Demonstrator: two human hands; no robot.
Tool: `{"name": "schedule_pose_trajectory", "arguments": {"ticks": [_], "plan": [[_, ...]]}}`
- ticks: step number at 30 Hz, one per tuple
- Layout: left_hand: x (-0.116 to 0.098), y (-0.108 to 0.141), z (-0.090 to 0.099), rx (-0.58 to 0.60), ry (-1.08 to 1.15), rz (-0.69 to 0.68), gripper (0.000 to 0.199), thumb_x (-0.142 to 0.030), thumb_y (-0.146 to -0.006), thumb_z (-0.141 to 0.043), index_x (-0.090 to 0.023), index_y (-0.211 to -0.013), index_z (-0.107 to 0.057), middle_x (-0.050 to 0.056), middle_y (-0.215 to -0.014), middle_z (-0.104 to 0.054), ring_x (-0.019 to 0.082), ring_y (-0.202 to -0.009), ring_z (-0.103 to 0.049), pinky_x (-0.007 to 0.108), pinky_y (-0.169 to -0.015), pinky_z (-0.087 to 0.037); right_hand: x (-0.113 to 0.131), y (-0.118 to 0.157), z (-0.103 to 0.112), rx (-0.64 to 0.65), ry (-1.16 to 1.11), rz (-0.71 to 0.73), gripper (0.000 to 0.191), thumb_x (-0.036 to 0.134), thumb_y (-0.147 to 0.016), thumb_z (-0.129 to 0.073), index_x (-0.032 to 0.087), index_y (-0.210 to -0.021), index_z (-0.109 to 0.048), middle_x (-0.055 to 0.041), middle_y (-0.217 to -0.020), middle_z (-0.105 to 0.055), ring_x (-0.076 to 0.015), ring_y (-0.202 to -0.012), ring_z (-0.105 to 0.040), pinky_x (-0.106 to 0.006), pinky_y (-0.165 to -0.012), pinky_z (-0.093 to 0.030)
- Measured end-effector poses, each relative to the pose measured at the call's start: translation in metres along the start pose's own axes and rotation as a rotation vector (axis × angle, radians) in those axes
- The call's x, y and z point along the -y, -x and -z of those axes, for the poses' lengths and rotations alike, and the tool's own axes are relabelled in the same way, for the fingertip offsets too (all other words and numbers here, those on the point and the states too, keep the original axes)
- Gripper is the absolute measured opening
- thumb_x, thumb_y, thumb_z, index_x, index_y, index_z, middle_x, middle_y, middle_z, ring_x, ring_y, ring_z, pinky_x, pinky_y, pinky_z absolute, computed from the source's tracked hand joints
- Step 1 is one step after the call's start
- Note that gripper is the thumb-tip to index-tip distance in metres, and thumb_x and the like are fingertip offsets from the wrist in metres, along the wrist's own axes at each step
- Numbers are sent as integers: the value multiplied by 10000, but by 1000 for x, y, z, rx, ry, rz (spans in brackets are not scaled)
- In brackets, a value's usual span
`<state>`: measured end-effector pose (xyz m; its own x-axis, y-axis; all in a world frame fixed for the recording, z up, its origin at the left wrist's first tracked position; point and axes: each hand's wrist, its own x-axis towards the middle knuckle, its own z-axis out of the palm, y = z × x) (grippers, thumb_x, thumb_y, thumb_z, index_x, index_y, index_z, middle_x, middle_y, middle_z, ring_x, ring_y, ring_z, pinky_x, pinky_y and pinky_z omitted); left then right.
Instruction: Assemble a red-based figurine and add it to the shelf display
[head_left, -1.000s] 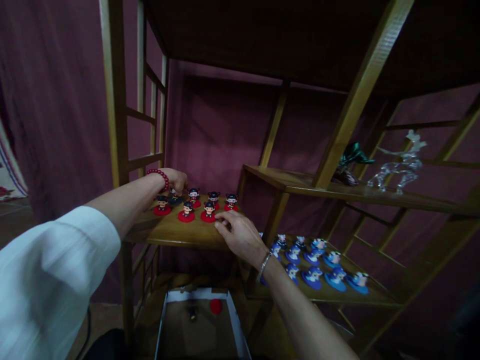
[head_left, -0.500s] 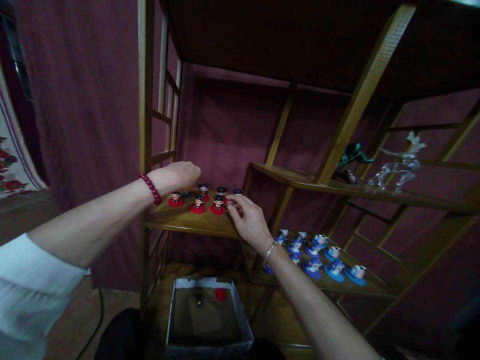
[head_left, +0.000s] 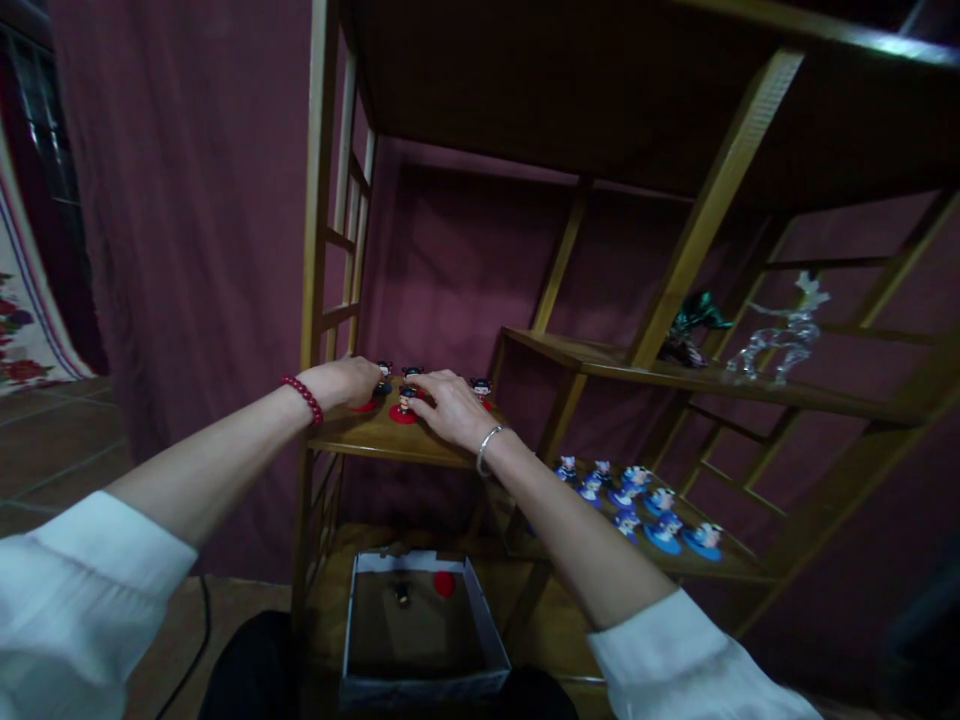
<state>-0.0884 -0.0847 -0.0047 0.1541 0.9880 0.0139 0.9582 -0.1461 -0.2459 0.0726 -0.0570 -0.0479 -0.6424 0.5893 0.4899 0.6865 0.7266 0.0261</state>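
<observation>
Small figurines with black hair and red bases stand in rows on the wooden shelf (head_left: 360, 437). My left hand (head_left: 349, 382), with a red bead bracelet, is closed at the row's left end, its fingertips against a back figurine (head_left: 384, 370). A red base (head_left: 365, 407) shows beneath that hand. My right hand (head_left: 452, 405), wearing a silver bangle, has its thumb and fingers closed at a front figurine (head_left: 406, 403) and covers the shelf behind it. Another back figurine (head_left: 412, 374) shows above its fingers, and one more figurine (head_left: 481, 388) stands right of it.
Below the shelf sits an open box (head_left: 487, 630) with a small dark figure (head_left: 403, 594) and a red disc (head_left: 444, 584) inside. Several blue-based figurines (head_left: 664, 535) stand on the lower right shelf. A clear glass deer (head_left: 784, 335) and a green ornament (head_left: 694, 325) occupy the upper shelf.
My left hand has lowered onto the left end of the rows. My right hand has moved left over the figurines to the middle front one. The view has shifted slightly.
</observation>
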Motion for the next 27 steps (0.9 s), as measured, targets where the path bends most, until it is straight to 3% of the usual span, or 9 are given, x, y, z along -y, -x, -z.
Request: {"name": "schedule_pose_trajectory", "arguments": {"ticks": [4,12,21,27], "plan": [[0,-1,-3,-19,5,-3,339,-97,-794,-503,-129,-1105,-634,156,-1078,-681,237,-1038,-613,270,-903,-422,8,-9,0,58,107,18,319,337,-895,-491,202,-1171,-578,-98,-1068,-661,-213,-1034,-535,-343,-876,-330],[7,-14,-12,-49,36,46,324,-171,-739,-583,-180,-1053,-662,129,-970,-714,244,-904,-663,260,-784,-475,13,-23,1,199,221,-13,245,283,-888,-482,205,-1078,-615,-110,-1030,-684,-229,-1002,-585,-319,-809,-339],[0,-11,-7,-33,30,21,355,-72,-747,-486,-144,-1046,-663,159,-1022,-697,254,-946,-650,264,-743,-482,8,-24,-1,190,196,-29,235,253,-869,-497,207,-1061,-626,-105,-1029,-691,-224,-1006,-595,-303,-784,-345],[-7,-11,-6,-37,31,-18,334,-103,-780,-476,-134,-1066,-645,171,-1069,-678,255,-979,-639,265,-749,-477,6,-24,-2,187,163,-51,257,271,-874,-503,229,-1107,-603,-92,-1058,-685,-222,-1034,-589,-306,-808,-344]]}}
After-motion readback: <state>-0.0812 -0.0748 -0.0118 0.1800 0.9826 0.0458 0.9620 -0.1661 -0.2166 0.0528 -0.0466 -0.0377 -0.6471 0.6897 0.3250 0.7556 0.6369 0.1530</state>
